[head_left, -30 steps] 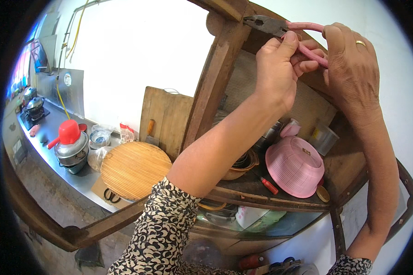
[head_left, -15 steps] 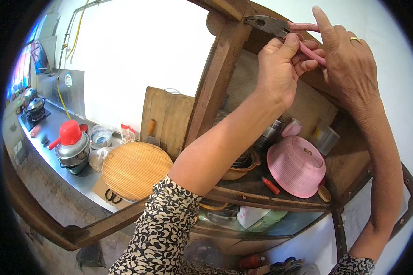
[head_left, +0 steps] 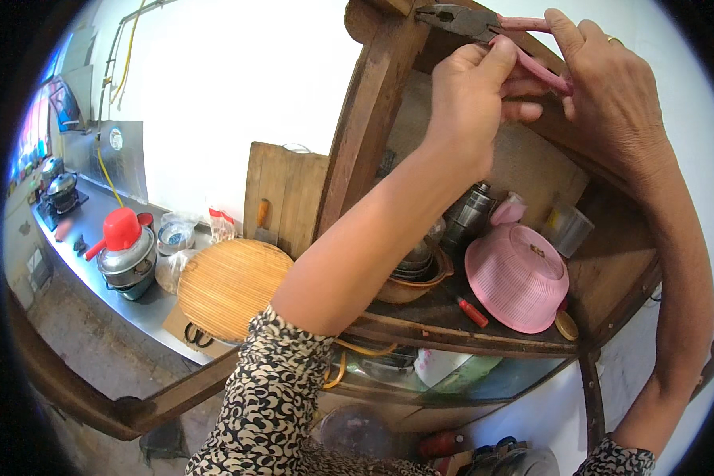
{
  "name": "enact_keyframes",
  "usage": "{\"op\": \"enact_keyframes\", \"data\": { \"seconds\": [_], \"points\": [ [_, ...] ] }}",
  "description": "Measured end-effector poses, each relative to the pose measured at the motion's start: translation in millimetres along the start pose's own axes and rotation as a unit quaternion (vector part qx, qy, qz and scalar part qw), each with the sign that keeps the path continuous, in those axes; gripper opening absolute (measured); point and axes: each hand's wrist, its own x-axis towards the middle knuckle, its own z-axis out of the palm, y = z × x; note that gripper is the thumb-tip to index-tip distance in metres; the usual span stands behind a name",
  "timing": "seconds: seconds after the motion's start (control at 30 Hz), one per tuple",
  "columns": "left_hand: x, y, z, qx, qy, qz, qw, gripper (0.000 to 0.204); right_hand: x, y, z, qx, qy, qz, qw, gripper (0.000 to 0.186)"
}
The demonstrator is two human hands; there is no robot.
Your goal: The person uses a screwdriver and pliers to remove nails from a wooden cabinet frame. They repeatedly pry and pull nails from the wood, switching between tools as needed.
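Observation:
A pair of pliers (head_left: pixel 458 22) with pink handles is raised to the upper corner of a wooden cabinet frame (head_left: pixel 377 103). Its metal jaws lie against the wood near the corner joint; what they grip, if anything, is too small to see. My right hand (head_left: pixel 615 87) is closed round the ends of both handles, which stand spread apart. With thumb and fingers my left hand (head_left: pixel 472 91) pinches the lower handle close to the pivot. A ring shows on a right finger.
On the cabinet shelf stand a pink basket (head_left: pixel 517 278), a red-handled tool (head_left: pixel 473 312), a brown clay pot (head_left: pixel 411 287) and a metal flask (head_left: pixel 466 218). Left, a steel counter holds a round wooden lid (head_left: pixel 234 289), a cutting board (head_left: pixel 284 190), and a pot (head_left: pixel 127 266) under a red ladle (head_left: pixel 121 228).
Both hands and the pliers have shifted slightly up in the view. My left hand's fingers have turned a little on the lower handle. The view itself has moved slightly.

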Motion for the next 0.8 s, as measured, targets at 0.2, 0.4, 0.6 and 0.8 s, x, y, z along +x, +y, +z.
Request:
{"op": "enact_keyframes", "data": {
  "seconds": [0.2,0.4,0.6,0.8],
  "points": [
    [-44,31,-50,0.591,0.082,0.419,0.684,0.035,-3,-5,-6,0.027,-0.039,0.040,0.998,0.060],
    [-52,26,-92,0.705,0.171,0.341,0.598,0.062,-3,-5,-10,0.142,-0.082,0.078,0.983,0.052],
    [-52,24,-95,0.704,0.132,0.299,0.630,0.059,-3,1,0,0.373,-0.176,0.132,0.901,0.043],
    [-54,27,-96,0.703,0.130,0.304,0.629,0.057,-14,-11,16,0.593,-0.251,0.205,0.737,0.043]
  ]
}}
